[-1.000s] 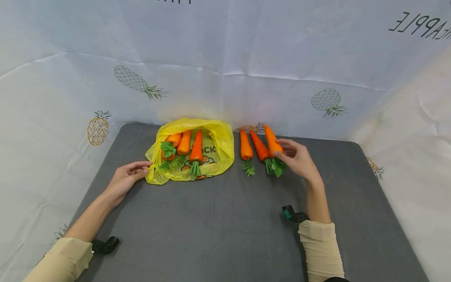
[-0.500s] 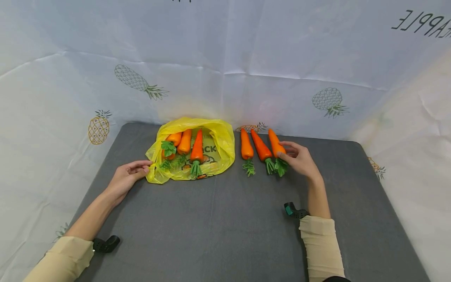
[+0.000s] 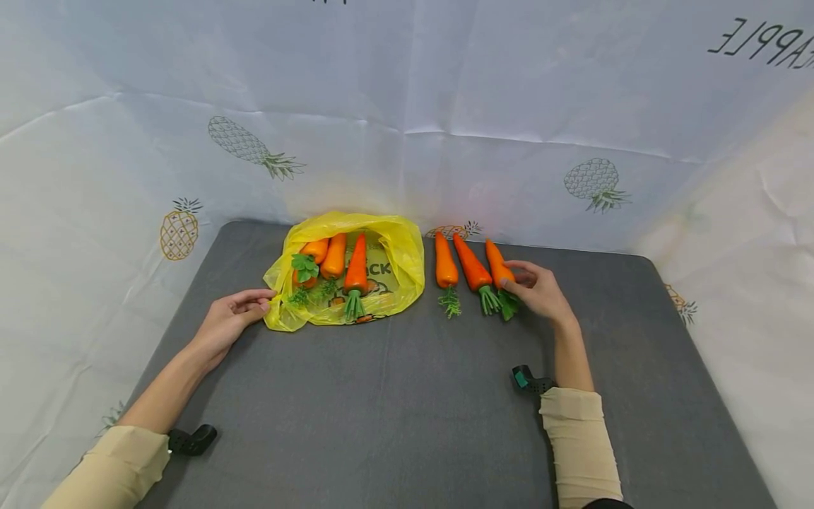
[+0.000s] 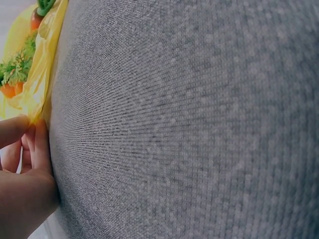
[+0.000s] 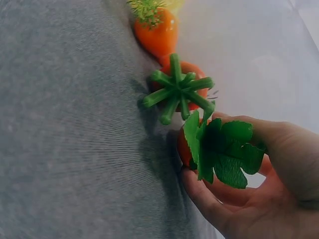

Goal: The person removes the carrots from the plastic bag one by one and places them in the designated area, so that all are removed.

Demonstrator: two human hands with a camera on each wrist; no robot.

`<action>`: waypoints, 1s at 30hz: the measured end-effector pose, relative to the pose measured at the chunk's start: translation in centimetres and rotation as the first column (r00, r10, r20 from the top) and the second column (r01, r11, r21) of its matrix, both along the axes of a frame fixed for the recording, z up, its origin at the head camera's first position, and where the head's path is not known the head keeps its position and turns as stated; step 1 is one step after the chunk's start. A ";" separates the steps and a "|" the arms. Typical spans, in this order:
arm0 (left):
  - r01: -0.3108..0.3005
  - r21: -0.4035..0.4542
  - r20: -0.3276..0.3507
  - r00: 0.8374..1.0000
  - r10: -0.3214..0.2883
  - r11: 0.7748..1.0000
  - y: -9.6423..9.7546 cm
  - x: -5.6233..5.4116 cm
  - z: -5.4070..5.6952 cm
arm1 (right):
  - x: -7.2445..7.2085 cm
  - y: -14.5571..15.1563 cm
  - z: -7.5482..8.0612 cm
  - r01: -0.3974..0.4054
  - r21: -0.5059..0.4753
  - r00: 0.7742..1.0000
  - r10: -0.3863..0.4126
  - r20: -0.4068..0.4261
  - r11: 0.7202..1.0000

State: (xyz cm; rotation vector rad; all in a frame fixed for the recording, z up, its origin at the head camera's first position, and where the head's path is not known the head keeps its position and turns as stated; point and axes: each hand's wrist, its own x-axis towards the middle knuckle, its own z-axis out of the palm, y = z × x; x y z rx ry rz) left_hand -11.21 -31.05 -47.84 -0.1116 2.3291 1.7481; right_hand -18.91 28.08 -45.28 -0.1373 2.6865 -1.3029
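My left hand (image 3: 225, 319) pinches the near left edge of a yellow plastic bag (image 3: 410, 272), which lies with its mouth toward me. Several orange carrots (image 3: 356, 267) with green tops lie inside; parts of some are hidden by the bag. To the bag's right, three carrots form a row. My right hand (image 3: 539, 291) grips the rightmost carrot (image 3: 498, 263) between thumb and fingers, near its broad leafy top (image 5: 224, 149). Just left of it lies a carrot with a stubby green stem top (image 5: 179, 92), then one with feathery greens (image 3: 449, 302).
All of this lies toward the back of a grey cloth-covered table (image 3: 381, 410). Behind it hangs a white sheet (image 3: 407, 170) printed with pineapples. A dark wrist camera (image 3: 192, 441) sits by the left cuff, another (image 3: 533, 380) by the right.
My right hand has drawn the rightmost carrot slightly right and toward me, so it now lies in line beside the middle one. The left hand and bag look unmoved.
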 end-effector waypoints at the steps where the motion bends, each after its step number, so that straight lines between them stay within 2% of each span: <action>1: 0.002 -0.003 0.000 1.000 -0.002 1.000 0.0 0.0 0.0 | 0.0 0.0 -0.1 -0.001 -0.001 1.000 0.001 0.001 1.000; 14: 0.000 -0.008 -0.002 1.000 0.000 1.000 -0.1 0.1 0.2 | 0.1 -0.5 -0.5 0.011 -0.021 1.000 -0.011 0.006 1.000; 30: 0.000 -0.003 0.011 1.000 0.000 1.000 -0.1 -0.1 0.1 | 0.2 -1.2 -0.4 -0.050 -0.031 0.998 0.051 0.028 0.998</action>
